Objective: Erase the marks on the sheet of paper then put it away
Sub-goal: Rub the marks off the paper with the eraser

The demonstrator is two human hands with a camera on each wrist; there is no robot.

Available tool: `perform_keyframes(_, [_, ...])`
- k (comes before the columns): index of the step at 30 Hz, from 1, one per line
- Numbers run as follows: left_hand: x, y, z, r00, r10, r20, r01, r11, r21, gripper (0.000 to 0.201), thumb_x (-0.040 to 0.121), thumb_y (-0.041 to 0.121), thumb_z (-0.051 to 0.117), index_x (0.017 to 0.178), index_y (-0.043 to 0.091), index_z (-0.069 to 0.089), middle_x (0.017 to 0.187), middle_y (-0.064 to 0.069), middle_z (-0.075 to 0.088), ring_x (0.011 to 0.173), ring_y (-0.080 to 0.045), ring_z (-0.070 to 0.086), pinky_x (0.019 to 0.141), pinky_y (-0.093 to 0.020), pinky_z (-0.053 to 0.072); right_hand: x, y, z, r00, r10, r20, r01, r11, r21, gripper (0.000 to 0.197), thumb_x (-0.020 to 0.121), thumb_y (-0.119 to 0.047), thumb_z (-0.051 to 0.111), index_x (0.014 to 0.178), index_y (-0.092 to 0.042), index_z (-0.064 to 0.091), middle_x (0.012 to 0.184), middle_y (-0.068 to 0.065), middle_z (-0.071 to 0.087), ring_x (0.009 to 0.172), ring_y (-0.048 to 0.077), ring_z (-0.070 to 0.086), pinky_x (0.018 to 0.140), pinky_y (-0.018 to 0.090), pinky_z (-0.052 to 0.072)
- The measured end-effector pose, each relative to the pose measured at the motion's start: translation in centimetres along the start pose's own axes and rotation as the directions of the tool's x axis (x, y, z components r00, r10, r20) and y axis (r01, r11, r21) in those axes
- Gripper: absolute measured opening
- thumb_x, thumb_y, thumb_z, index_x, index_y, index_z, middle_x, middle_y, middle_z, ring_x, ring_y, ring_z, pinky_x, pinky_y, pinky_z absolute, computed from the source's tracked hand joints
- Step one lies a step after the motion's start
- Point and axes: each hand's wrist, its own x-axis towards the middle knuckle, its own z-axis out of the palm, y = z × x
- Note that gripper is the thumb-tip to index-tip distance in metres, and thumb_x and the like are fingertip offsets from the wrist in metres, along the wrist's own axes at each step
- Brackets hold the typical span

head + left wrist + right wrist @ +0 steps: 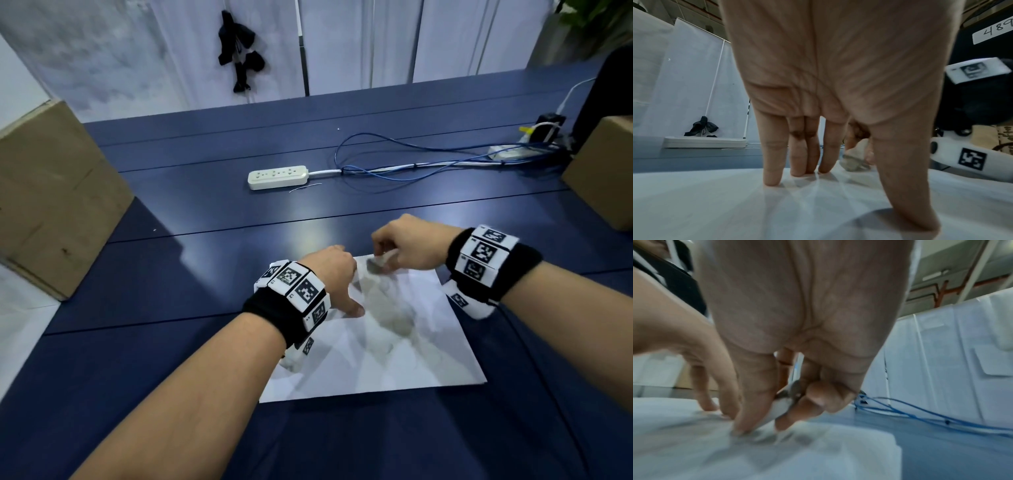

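Note:
A white sheet of paper (394, 356) with grey smudges lies flat on the blue table (205, 274). My left hand (337, 277) presses its straight fingers (774, 162) and thumb on the sheet's (715, 203) far left part. My right hand (407, 246) pinches a small grey-white eraser (378, 262) over the sheet's far edge. The left wrist view shows the eraser (854, 160) just above the paper. In the blurred right wrist view the eraser (785, 404) sits between thumb and fingers, close to the sheet (777, 456).
A white power strip (278, 176) with blue cables (411, 164) lies farther back on the table. Cardboard boxes stand at the left (51, 205) and right (603, 171) edges. A charger (548, 126) sits at the back right. White curtains hang behind.

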Motion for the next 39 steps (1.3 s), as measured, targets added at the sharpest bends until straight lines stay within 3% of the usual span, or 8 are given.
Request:
perform_keyframes(4, [0.1, 0.1, 0.0, 1.0, 0.004, -0.008, -0.003, 1.0, 0.027, 0.058, 0.073, 0.06, 0.074, 0.104, 0.012, 0.067, 0.106, -0.005, 0.056, 0.078, -0.016, 0.041, 0.067, -0.029, 0.039, -2.2, -1.4, 0.7, 0.945, -0.105, 0.309, 0.084, 0.993, 0.083, 0.017, 0.069, -0.024, 0.079, 0.076, -0.03, 0.064, 0.068, -0.019, 0.065, 0.065, 0.002, 0.06, 0.063, 0.023, 0.049])
perform_keyframes(11, [-0.2, 0.3, -0.2, 1.0, 0.006, 0.002, -0.006, 1.0, 0.007, 0.061, 0.072, 0.06, 0.075, 0.116, 0.019, 0.067, 0.107, -0.002, 0.054, 0.081, -0.016, 0.046, 0.07, -0.028, 0.042, 0.9, 0.4, -0.3, 0.996, 0.047, -0.077, -0.047, 0.999, 0.0, 0.02, 0.078, -0.039, 0.071, 0.086, -0.022, 0.065, 0.071, -0.011, 0.06, 0.076, 0.018, 0.058, 0.063, 0.027, 0.042])
perform_keyframes(17, [-0.2, 0.4, -0.4, 1.0, 0.025, -0.007, -0.025, 0.999, 0.025, 0.059, 0.074, 0.059, 0.074, 0.114, 0.016, 0.064, 0.108, -0.004, 0.058, 0.083, -0.015, 0.043, 0.068, -0.028, 0.04, -2.1, -0.8, 0.9, 0.939, -0.119, 0.324, 0.093, 0.991, 0.093, 0.018, 0.069, -0.022, 0.08, 0.076, -0.027, 0.063, 0.065, -0.021, 0.063, 0.061, 0.0, 0.056, 0.057, 0.015, 0.043])
perform_keyframes(23, [0.1, 0.6, -0.4, 1.0, 0.009, -0.013, -0.009, 1.0, 0.012, 0.064, 0.073, 0.062, 0.072, 0.12, 0.019, 0.063, 0.108, -0.004, 0.056, 0.085, -0.016, 0.043, 0.08, -0.034, 0.049, 0.5, 0.6, -0.2, 0.999, 0.037, -0.019, -0.037, 0.999, 0.013, 0.025, 0.073, -0.043, 0.074, 0.087, -0.024, 0.065, 0.072, -0.011, 0.062, 0.074, 0.018, 0.058, 0.067, 0.031, 0.049])
perform_keyframes(26, [0.3, 0.8, -0.2, 1.0, -0.002, -0.022, 0.002, 1.0, 0.016, 0.061, 0.073, 0.064, 0.071, 0.114, 0.019, 0.064, 0.106, -0.003, 0.056, 0.096, -0.018, 0.051, 0.08, -0.032, 0.047, -1.2, -0.1, 0.2, 0.992, -0.027, 0.124, 0.023, 0.999, 0.035, 0.015, 0.073, -0.029, 0.076, 0.078, -0.03, 0.061, 0.071, -0.013, 0.062, 0.071, 0.009, 0.057, 0.065, 0.025, 0.046])
perform_keyframes(29, [0.5, 1.0, -0.4, 1.0, -0.001, -0.007, 0.001, 0.999, 0.05, 0.062, 0.074, 0.064, 0.07, 0.114, 0.017, 0.064, 0.107, -0.004, 0.055, 0.089, -0.017, 0.043, 0.074, -0.03, 0.04, -2.7, -1.0, 0.9, 0.943, -0.094, 0.319, 0.076, 0.995, 0.069, 0.017, 0.069, -0.026, 0.079, 0.074, -0.032, 0.064, 0.069, -0.018, 0.064, 0.065, 0.0, 0.057, 0.058, 0.015, 0.043])
perform_keyframes(35, [0.5, 1.2, -0.7, 1.0, -0.012, 0.006, 0.012, 0.998, 0.055, 0.062, 0.073, 0.062, 0.072, 0.118, 0.019, 0.066, 0.11, -0.003, 0.057, 0.086, -0.014, 0.037, 0.078, -0.03, 0.043, 0.4, 0.7, -0.7, 0.999, 0.04, -0.02, -0.039, 0.999, 0.011, 0.021, 0.076, -0.044, 0.072, 0.08, -0.024, 0.065, 0.068, -0.011, 0.059, 0.072, 0.019, 0.059, 0.061, 0.028, 0.043])
perform_keyframes(39, [0.6, 1.1, -0.8, 1.0, -0.019, 0.006, 0.018, 0.998, 0.063, 0.057, 0.073, 0.062, 0.072, 0.107, 0.016, 0.067, 0.108, -0.004, 0.058, 0.08, -0.015, 0.038, 0.07, -0.028, 0.039, -1.9, -0.3, 0.2, 0.97, -0.068, 0.235, 0.06, 0.997, 0.042, 0.014, 0.071, -0.025, 0.077, 0.081, -0.027, 0.067, 0.072, -0.013, 0.067, 0.07, 0.008, 0.061, 0.061, 0.021, 0.046])
